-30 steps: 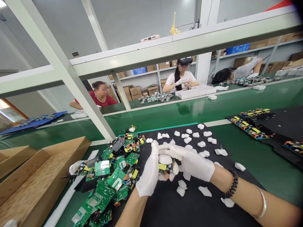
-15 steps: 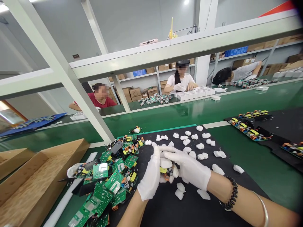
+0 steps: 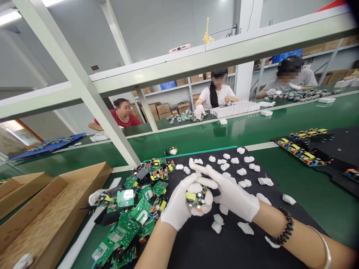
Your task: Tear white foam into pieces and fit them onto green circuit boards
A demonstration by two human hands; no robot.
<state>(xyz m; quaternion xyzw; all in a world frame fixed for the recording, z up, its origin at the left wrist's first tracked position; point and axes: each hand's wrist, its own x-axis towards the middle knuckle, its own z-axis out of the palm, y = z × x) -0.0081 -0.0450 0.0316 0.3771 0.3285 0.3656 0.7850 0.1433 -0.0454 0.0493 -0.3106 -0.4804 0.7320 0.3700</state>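
Board [image 3: 197, 199] came into fuller view; left hand [image 3: 179, 201] gripped it, right hand's [image 3: 234, 194] fingers straight, hold unclear. 1 seemingly underway, pile [image 3: 141, 212] left.

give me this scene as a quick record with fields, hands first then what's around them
left hand: white-gloved left hand, cradling a circuit board with a yellow part
right hand: white-gloved right hand, fingers reaching over the board; its exact grip is hidden
right arm: black bracelet, silver bangle
loose pieces: white lumps scattered on a black mat
left side: pile of circuit boards, then a cardboard box
across the table: three people
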